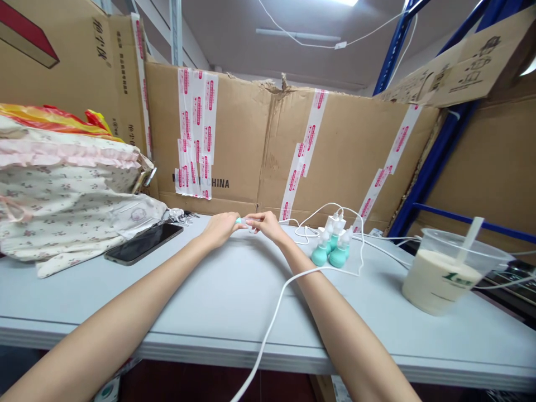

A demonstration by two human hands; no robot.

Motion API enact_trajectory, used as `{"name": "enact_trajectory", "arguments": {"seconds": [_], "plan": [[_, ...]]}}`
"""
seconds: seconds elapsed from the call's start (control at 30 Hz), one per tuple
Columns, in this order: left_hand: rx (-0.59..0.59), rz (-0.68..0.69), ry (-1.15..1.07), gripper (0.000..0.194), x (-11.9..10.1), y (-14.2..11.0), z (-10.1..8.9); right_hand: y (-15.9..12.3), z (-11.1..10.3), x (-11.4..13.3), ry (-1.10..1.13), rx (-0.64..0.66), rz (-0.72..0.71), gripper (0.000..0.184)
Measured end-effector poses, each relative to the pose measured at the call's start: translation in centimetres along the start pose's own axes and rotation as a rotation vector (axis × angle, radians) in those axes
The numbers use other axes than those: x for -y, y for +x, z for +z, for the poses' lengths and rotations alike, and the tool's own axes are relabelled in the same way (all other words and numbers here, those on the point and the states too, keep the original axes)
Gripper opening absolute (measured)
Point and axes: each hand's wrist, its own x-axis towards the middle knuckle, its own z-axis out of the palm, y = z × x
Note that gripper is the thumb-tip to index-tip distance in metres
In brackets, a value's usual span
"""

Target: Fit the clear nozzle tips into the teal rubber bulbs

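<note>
1 small teal-and-clear piece, between the hands over the flat pale-grey worktop. Left hand: fingers closed around the teal end. Right hand: fingers pinched on the clear end. Rightward: round teal bulbs with clear tops, clustered upright.

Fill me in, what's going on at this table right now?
A person's left hand and right hand meet over the table, holding a small teal-and-clear piece between them, the right fingers at its clear end. Teal bulbs with clear tops stand grouped beyond the right forearm. A phone lies on the left, and a cup of pale drink stands on the right.
</note>
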Motion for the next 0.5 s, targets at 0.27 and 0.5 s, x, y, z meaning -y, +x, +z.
{"name": "enact_trajectory", "arguments": {"seconds": [0.27,0.5], "plan": [[-0.037,-0.026,0.145,0.041,-0.9,-0.1,-0.7,0.0,0.2,1.0,-0.013,-0.057,0.013,0.025],[0.007,0.040,0.239,0.038,-1.0,-0.1,-1.0,-0.3,0.1,1.7,-0.051,-0.013,0.044,0.025]]}}
